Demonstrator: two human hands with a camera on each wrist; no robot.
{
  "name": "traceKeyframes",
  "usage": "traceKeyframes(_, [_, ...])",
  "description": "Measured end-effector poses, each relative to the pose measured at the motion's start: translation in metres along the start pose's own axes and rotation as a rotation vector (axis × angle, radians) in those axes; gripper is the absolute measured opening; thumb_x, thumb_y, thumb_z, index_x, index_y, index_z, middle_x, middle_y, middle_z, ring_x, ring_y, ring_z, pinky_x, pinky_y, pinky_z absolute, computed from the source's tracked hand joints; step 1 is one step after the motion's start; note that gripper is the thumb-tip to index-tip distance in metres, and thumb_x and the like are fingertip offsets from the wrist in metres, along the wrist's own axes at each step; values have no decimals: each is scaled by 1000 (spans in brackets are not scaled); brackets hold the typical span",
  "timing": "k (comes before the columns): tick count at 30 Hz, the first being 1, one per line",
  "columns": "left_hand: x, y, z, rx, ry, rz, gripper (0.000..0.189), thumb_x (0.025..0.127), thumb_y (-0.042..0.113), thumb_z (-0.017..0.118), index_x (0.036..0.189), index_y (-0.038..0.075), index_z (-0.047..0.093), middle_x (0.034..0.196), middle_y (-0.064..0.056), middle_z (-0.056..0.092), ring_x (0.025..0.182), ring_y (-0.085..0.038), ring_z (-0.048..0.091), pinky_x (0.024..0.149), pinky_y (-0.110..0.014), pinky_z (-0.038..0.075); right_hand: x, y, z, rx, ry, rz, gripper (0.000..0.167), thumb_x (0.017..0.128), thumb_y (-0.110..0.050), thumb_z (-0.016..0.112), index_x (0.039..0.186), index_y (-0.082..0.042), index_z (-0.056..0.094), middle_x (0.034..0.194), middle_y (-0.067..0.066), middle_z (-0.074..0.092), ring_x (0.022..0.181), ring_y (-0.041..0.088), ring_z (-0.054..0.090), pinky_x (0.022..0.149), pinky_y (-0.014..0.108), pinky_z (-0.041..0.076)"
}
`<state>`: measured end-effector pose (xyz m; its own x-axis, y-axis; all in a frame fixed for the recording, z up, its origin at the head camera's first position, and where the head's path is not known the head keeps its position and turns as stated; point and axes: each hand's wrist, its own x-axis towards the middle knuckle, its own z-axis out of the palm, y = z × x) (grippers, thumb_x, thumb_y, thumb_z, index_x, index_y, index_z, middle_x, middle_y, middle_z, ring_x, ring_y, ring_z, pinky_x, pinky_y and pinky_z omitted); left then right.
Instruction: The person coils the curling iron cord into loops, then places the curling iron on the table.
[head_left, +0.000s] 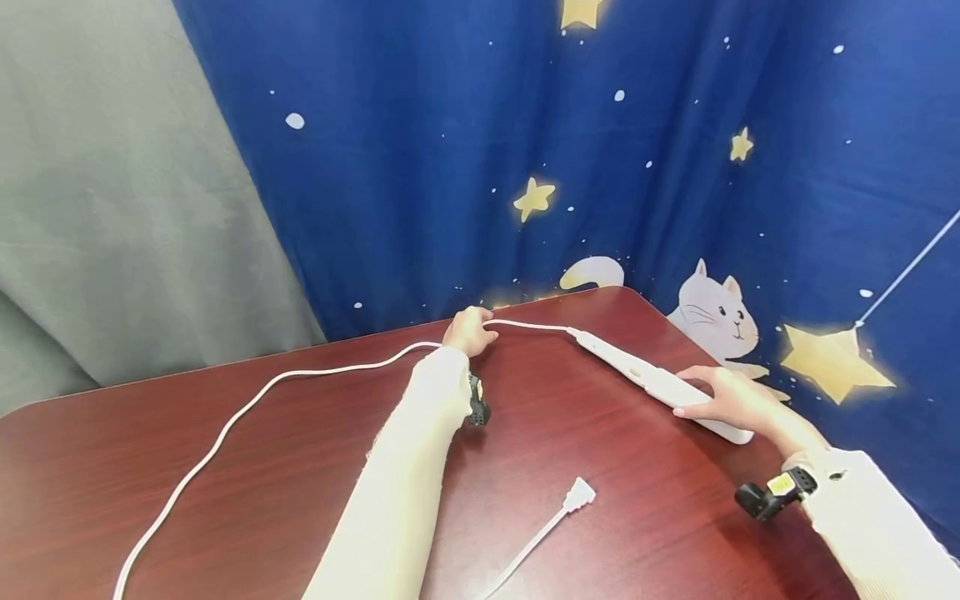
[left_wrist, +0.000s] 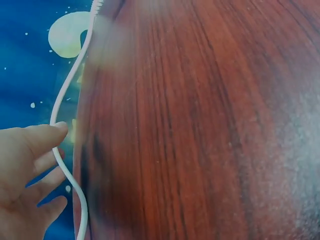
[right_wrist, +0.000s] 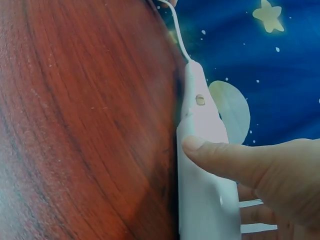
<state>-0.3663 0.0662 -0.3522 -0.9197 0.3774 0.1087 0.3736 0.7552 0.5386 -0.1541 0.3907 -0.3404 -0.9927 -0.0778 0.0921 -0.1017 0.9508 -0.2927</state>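
A white hair straightener (head_left: 626,364) lies slantwise at the right of the table, its cord end pointing to the back edge. My right hand (head_left: 726,402) grips its wide body; in the right wrist view the thumb (right_wrist: 220,156) lies across the top and the other fingers are at the far side, partly hidden. Near the back edge my left hand (head_left: 468,332) pinches the white cord (head_left: 525,323) between thumb and fingers, a short way from the straightener. In the left wrist view the cord (left_wrist: 61,95) passes under the thumb tip.
From the left hand the cord curves leftward and down the reddish-brown wooden table (head_left: 315,467). A white plug (head_left: 579,495) on a cord lies near the front middle. Behind hang a blue star-patterned curtain (head_left: 420,167) and a grey one (head_left: 127,192).
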Motion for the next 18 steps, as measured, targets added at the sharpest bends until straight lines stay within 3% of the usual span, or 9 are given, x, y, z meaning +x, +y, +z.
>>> traceKeyframes(10, [-3,-1,6,-40,131,-35,13,81,15,69,93,14,74,99,-2,68,93,-18,62,80,-33,47,5,-3,11,-55,56,42,54,73,-37,74,111,-1,60,101,18,63,88,32,59,70,51,45])
traceKeyframes(18, [-3,-6,0,-59,99,-5,6,80,19,71,84,16,74,83,2,69,82,-13,63,76,-31,47,3,0,6,-111,82,41,46,77,-30,72,113,-5,61,102,17,63,89,33,59,66,54,44])
